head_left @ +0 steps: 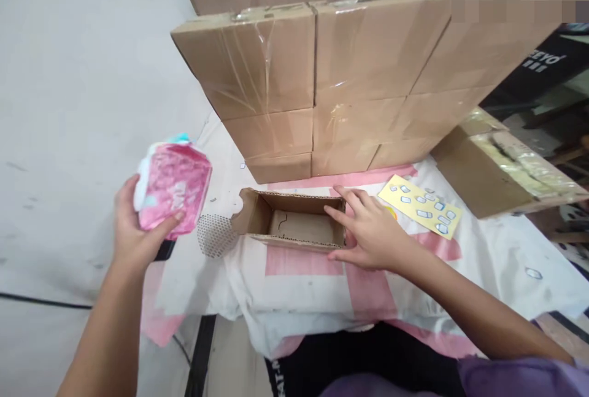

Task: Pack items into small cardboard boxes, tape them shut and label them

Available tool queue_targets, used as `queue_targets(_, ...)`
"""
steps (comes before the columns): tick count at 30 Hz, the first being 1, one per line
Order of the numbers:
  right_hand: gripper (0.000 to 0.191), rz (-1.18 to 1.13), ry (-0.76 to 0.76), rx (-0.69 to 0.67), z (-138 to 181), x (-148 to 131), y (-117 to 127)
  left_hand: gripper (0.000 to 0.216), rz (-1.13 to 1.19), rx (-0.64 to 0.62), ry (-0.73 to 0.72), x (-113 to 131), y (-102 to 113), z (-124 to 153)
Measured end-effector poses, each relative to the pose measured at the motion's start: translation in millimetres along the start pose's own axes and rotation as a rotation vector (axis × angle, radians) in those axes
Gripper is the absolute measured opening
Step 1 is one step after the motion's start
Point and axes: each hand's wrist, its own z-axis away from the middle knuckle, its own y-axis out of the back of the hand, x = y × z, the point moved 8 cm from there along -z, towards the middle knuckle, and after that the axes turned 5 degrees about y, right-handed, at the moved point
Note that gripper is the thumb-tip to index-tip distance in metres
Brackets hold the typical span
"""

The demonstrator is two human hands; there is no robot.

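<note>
At the spread right hand, a box runs left-right, left hand gripping pink packet.

Pink packet raised beside open-topped cardboard box.

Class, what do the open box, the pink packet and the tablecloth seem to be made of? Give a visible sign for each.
Open box: matt brown corrugated cardboard, it seems; its cut rim looks ridged.
Pink packet in the left hand: perhaps paper or thin plastic; blotchy colour and slight sheen leave that unsettled.
Tablecloth: probably dull fabric; soft folds show.
</note>
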Motion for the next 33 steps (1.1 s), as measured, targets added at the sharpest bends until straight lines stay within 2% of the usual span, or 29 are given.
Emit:
queue_targets(1, 0.092, -0.02, 0.004, -0.022, 1.0, -0.2, -3.6, 0.1, 0.003, 0.025, -0.103, 26.9, 20.9, 12.3)
queue_targets(2, 0.093, -0.032, 0.013, -0.041, 2.4, -0.6, -6.3, 0.099, 0.013, -0.002, -0.217, 56.4, 32.4, 20.4)
queue_targets(3, 0.093, -0.04, 0.026, -0.052, 4.0, -1.0, -7.8, 0.095, 0.015, -0.081, -0.336, 87.1, 34.1, 25.2)
queue_targets(4, 0.09, -0.049, 0.047, -0.056, 5.5, -1.4, -8.3, 0.087, 0.0, -0.2, -0.437, 116.2, 27.1, 27.3)
queue_targets(6, 0.081, -0.074, 0.109, -0.058, 8.2, -1.5, -8.2, 0.069, -0.041, -0.483, -0.539, 162.3, -2.6, 26.0)
queue_targets(8, 0.08, -0.102, 0.149, -0.065, 10.0, 2.7, -9.6, 0.063, -0.08, -0.738, -0.53, 191.6, -36.9, 22.7)
queue_targets(10, 0.092, -0.112, 0.125, -0.07, 10.3, 12.3, -13.5, 0.068, -0.088, -0.985, -0.478, 208.5, -64.5, 27.0)
queue_targets(12, 0.104, -0.112, 0.054, -0.052, 9.5, 23.2, -17.4, 0.073, -0.088, -1.163, -0.433, 217.6, -77.3, 38.1)
queue_targets(13, 0.104, -0.119, 0.024, -0.037, 8.9, 26.5, -18.9, 0.074, -0.093, -1.206, -0.417, 219.8, -78.3, 43.5)
queue_targets(15, 0.089, -0.153, 0.001, -0.003, 7.4, 27.2, -20.8, 0.074, -0.1, -1.197, -0.393, 220.2, -74.3, 49.8)
queue_targets(17, 0.074, -0.202, 0.026, 0.017, 6.0, 21.2, -22.1, 0.074, -0.099, -1.118, -0.381, 214.8, -69.3, 49.9)
queue_targets(19, 0.071, -0.244, 0.071, 0.026, 5.7, 13.6, -23.0, 0.073, -0.094, -1.009, -0.385, 203.7, -69.5, 44.5)
queue_targets(21, 0.073, -0.276, 0.101, 0.038, 6.8, 9.2, -23.2, 0.073, -0.099, -0.903, -0.391, 188.1, -78.8, 36.7)
queue_targets(23, 0.072, -0.303, 0.107, 0.047, 8.3, 9.2, -23.9, 0.074, -0.101, -0.851, -0.398, 173.4, -98.0, 32.7)
queue_targets(25, 0.07, -0.331, 0.078, 0.06, 9.5, 13.9, -25.0, 0.074, -0.112, -0.875, -0.407, 163.2, -122.6, 35.2)
queue_targets(27, 0.069, -0.367, 0.031, 0.068, 10.5, 20.1, -27.7, 0.06, -0.176, -0.963, -0.41, 155.2, -143.9, 43.3)
queue_targets(29, 0.073, -0.413, -0.009, 0.096, 13.1, 24.3, -31.7, 0.044, -0.26, -1.004, -0.411, 146.9, -149.8, 50.3)
queue_targets(30, 0.078, -0.44, -0.03, 0.128, 15.6, 25.6, -33.8, 0.042, -0.287, -0.955, -0.407, 142.2, -144.7, 50.6)
queue_targets(31, 0.084, -0.468, -0.058, 0.181, 19.4, 27.1, -35.6, 0.042, -0.293, -0.841, -0.384, 136.3, -133.6, 48.2)
queue_targets(33, 0.094, -0.527, -0.113, 0.305, 30.2, 28.4, -39.8, 0.046, -0.22, -0.505, -0.268, 117.9, -98.8, 45.2)
